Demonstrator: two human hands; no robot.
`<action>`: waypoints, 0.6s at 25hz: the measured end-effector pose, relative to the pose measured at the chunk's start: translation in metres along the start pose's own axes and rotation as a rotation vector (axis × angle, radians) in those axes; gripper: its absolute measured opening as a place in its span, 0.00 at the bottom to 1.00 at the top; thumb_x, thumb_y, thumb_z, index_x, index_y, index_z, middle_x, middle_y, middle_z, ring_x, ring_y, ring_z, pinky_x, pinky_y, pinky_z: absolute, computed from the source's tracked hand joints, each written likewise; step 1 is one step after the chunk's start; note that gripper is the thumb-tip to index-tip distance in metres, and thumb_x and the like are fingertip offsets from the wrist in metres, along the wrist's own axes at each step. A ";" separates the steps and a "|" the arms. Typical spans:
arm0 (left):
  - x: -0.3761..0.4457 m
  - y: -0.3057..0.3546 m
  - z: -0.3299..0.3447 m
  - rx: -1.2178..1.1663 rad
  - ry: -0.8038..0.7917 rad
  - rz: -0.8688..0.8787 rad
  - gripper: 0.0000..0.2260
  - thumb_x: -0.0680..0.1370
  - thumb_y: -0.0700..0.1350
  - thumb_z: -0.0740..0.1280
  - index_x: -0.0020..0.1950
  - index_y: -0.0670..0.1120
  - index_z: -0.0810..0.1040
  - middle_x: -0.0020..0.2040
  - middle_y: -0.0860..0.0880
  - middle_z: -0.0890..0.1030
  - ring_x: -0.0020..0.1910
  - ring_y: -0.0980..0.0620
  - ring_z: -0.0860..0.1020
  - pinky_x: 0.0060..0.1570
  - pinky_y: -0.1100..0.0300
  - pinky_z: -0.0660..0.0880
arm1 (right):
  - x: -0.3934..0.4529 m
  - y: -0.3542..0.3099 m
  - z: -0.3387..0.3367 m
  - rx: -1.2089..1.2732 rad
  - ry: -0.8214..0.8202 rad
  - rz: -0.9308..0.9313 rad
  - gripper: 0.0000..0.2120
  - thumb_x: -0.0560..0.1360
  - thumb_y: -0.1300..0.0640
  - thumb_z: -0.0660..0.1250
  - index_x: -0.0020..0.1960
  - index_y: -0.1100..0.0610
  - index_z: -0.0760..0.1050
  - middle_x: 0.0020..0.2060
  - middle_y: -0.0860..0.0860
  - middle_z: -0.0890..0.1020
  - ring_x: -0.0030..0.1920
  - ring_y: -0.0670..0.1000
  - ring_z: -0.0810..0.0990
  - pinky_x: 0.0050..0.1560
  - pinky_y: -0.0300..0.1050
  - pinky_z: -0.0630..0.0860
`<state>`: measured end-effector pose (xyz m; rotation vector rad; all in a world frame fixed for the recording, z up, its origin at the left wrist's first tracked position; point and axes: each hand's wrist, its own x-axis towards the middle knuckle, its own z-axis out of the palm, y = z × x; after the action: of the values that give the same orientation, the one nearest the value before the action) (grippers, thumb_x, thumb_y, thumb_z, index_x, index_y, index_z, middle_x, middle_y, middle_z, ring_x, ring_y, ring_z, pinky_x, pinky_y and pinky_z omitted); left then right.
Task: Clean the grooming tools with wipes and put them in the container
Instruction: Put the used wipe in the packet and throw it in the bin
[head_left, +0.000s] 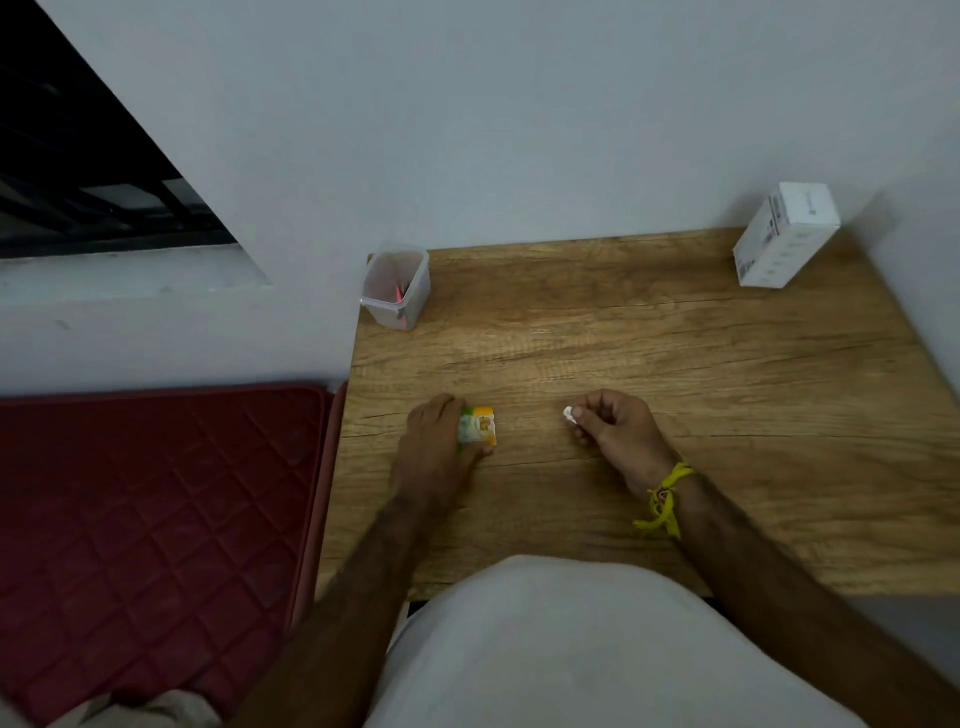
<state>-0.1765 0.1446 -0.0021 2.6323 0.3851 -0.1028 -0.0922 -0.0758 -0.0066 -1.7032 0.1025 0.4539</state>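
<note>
On grainy wood table (675, 338), left hand (434, 447) grips glossy square packet (479, 426).

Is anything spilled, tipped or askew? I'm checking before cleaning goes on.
Nothing stands out. The clear plastic container stands upright at the wooden table's far left corner, tools inside; the white cardboard box stands at the far right.

Green-orange wipe packet (478, 426) — red quilted mat (156, 519)

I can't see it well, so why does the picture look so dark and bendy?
Head view: dim, grey light, soft shadows, no glare; the wide lens bends the table edges and wall; the clear container and white box look soft, and the small white thing pinched in the right hand is too blurry to name.
</note>
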 end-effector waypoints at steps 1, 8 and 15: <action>-0.003 0.001 0.001 0.032 0.005 0.027 0.27 0.76 0.56 0.70 0.72 0.47 0.70 0.72 0.48 0.70 0.70 0.48 0.65 0.68 0.54 0.66 | -0.001 0.000 0.001 -0.004 0.011 0.016 0.03 0.78 0.67 0.69 0.47 0.62 0.81 0.34 0.54 0.82 0.31 0.46 0.77 0.35 0.36 0.76; -0.017 0.005 0.006 -0.095 0.067 0.008 0.20 0.73 0.56 0.74 0.61 0.49 0.77 0.59 0.51 0.76 0.59 0.52 0.70 0.54 0.61 0.67 | -0.018 -0.001 0.003 0.000 0.016 0.077 0.03 0.76 0.68 0.71 0.48 0.64 0.82 0.34 0.53 0.83 0.30 0.44 0.77 0.33 0.32 0.76; -0.023 0.028 0.009 -0.690 0.058 -0.111 0.14 0.73 0.48 0.77 0.56 0.53 0.78 0.52 0.57 0.81 0.51 0.59 0.79 0.50 0.63 0.78 | -0.031 -0.030 0.004 0.080 -0.037 0.033 0.05 0.78 0.66 0.70 0.46 0.59 0.83 0.36 0.51 0.84 0.35 0.46 0.80 0.37 0.37 0.78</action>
<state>-0.1903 0.1110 0.0055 1.9367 0.4835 0.0639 -0.1117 -0.0717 0.0317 -1.6158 0.1207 0.4990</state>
